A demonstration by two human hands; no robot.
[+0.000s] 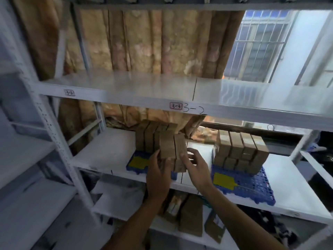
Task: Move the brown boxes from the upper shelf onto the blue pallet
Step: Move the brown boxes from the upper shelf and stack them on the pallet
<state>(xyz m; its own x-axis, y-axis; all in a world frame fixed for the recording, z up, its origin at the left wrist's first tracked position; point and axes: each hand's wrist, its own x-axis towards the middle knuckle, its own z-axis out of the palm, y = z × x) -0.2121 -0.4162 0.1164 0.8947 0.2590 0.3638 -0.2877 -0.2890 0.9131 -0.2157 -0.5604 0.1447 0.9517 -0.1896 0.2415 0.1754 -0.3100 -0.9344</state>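
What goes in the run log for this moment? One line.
left hand: steadies brown boxes | right hand: open beside them | left blue pallet: stacking

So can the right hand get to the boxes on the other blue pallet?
Probably yes: the right hand is open, and nothing stands between it and those boxes on the blue pallet beside it.

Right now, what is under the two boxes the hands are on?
More brown boxes in a lower layer, resting on a blue pallet. The hands cover most of that layer, so its count is unclear.
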